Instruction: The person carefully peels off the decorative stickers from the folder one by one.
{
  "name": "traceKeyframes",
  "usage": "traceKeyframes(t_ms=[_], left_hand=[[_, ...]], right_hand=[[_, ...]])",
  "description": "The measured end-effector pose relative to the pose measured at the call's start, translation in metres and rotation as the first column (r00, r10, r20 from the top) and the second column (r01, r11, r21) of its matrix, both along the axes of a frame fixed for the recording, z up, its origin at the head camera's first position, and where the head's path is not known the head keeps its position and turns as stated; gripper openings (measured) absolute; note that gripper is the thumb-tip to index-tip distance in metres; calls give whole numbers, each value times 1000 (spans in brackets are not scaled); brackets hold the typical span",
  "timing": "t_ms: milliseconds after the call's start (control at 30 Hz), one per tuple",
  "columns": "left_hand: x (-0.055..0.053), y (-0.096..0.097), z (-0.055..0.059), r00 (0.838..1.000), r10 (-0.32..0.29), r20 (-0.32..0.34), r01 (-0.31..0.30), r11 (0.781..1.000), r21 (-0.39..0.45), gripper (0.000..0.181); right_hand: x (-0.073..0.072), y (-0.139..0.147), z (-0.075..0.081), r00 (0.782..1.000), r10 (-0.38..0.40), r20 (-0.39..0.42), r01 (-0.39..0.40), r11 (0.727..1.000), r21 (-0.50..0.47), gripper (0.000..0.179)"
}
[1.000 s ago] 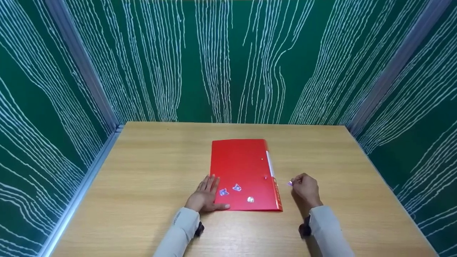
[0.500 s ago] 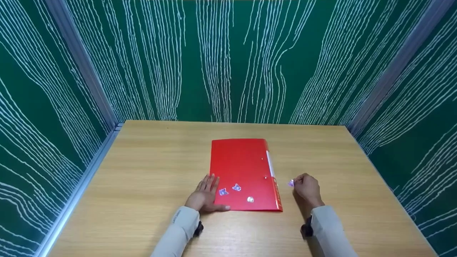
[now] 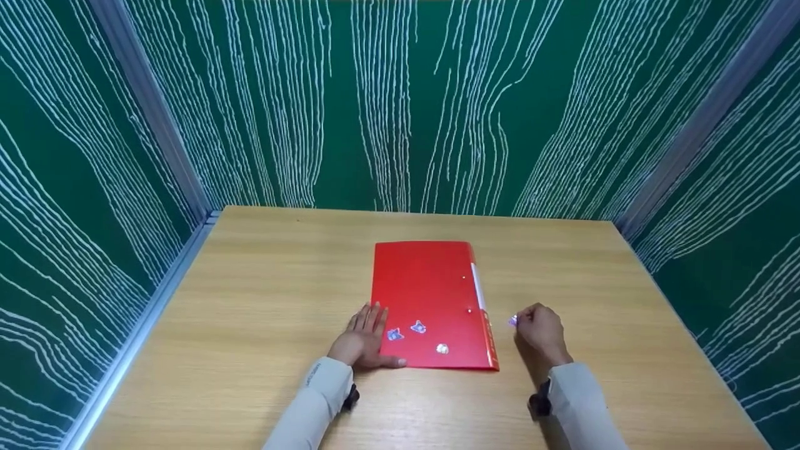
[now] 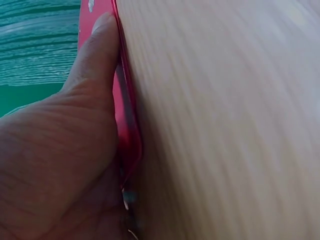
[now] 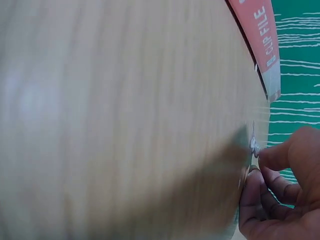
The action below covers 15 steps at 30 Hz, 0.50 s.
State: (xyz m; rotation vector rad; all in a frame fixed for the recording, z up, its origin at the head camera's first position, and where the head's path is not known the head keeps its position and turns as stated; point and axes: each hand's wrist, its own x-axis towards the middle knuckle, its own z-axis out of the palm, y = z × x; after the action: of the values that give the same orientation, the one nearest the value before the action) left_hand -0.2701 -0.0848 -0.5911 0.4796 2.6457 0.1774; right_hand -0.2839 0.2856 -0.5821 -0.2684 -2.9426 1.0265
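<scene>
A red clip file [image 3: 422, 281] lies flat on the wooden table. Three small shiny stickers are on its cover: a bluish one [image 3: 395, 334] near the left edge, a second bluish one [image 3: 418, 326] beside it, and a pale round one [image 3: 442, 349]. My left hand [image 3: 361, 342] rests on the file's lower left corner with fingers spread; in the left wrist view its thumb [image 4: 97, 55] lies along the bottom edge. To the right of the file, my right hand [image 3: 542, 331] pinches a small shiny purplish sticker [image 3: 513, 320] between thumb and finger, close to the tabletop.
The wooden table [image 3: 281, 281] extends around the file on all sides. Green walls with white wavy lines [image 3: 381, 112] enclose its back and sides, with metal posts at the corners. "CLIP FILE" lettering shows on the file's spine [image 5: 257, 30] in the right wrist view.
The sticker in my right hand has tilted slightly, and that hand stays beside the file. My left hand holds its place. The head view has shifted a little.
</scene>
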Motion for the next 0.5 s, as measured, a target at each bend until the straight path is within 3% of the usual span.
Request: traceKeyframes(t_ms=[200,500], left_hand=[[6,2,13,1000,-3,12,4,1000,-24,118],[4,-1,8,999,30,12,-30,998,58,120]], right_hand=[[1,-7,4,999,15,-52,-14,1000,19,19],[0,-20,11,993,86,-87,-88,996,-26,22]])
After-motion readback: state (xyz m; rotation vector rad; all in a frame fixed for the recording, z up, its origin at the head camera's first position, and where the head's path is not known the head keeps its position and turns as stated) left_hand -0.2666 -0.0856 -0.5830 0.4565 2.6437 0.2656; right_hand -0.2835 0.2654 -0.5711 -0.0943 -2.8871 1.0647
